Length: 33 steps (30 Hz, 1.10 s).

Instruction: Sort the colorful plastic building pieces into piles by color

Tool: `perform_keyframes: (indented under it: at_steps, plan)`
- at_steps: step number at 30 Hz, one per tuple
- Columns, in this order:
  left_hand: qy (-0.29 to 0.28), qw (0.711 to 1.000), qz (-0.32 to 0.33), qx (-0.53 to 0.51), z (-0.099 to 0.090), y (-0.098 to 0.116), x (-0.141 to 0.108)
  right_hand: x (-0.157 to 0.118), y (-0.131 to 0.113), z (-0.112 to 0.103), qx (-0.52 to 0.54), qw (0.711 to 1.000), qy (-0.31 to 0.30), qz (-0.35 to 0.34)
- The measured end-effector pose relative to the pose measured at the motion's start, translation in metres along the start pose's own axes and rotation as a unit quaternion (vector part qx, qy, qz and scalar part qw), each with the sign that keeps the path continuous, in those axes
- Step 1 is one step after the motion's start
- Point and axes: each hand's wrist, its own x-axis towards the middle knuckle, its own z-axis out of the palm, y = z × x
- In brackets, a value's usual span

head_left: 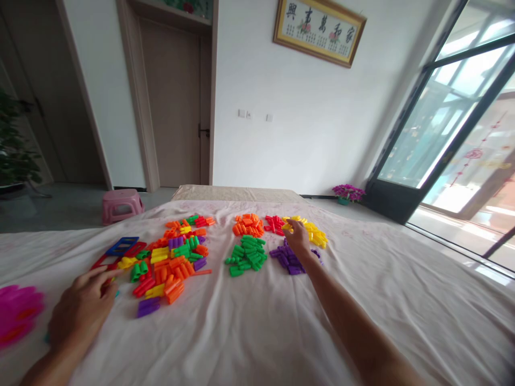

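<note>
My right hand (298, 237) reaches over the far side of the cloth, fingers pinched on a yellow plastic building piece (287, 227). Its fingertips are between a red pile (274, 224) and a yellow pile (316, 236). Below the wrist lies a purple pile (290, 259), partly covered by the arm. My left hand (83, 305) hovers low at the left, fingers stretched and slightly bent, beside a mixed heap of pieces (169, 269). Blue (123, 246) and red flat frames lie just beyond its fingers. Green (247, 253) and orange piles (248, 225) lie in the middle.
A pale, wrinkled cloth (241, 332) covers the broad surface. At the left edge sits a blurred pink flower-shaped object (18, 313). Beyond are a pink stool (121, 206), a potted plant with purple flowers (348, 193) and a glass door (446, 123).
</note>
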Motion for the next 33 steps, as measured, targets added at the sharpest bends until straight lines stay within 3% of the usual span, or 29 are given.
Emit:
perform_keyframes:
  at_steps: [6,10,14,18,24,28,33]
  plan:
    - [-0.012,1.000,0.002,-0.008,0.004,-0.006,0.002,0.042,0.061,-0.037,-0.093,0.989,0.032,0.106]
    - [-0.008,1.000,0.010,-0.004,0.001,-0.003,0.000,0.042,0.062,-0.038,-0.096,0.984,0.049,0.139]
    - [0.001,1.000,0.004,0.004,-0.002,0.003,-0.003,0.020,0.021,-0.013,-0.048,0.998,0.010,0.050]
    - [0.014,1.000,0.014,0.012,-0.006,0.008,-0.006,-0.017,-0.052,0.014,0.012,0.993,-0.079,-0.087]
    - [0.031,0.999,0.038,0.013,-0.009,0.011,-0.007,-0.086,-0.157,0.035,0.078,0.921,-0.249,-0.289]
    - [0.035,0.998,0.042,0.016,-0.010,0.013,-0.007,-0.118,-0.190,0.054,0.001,0.897,-0.297,-0.328]
    - [0.034,0.999,0.039,0.016,-0.010,0.013,-0.009,-0.136,-0.200,0.077,-0.070,0.888,-0.304,-0.339]
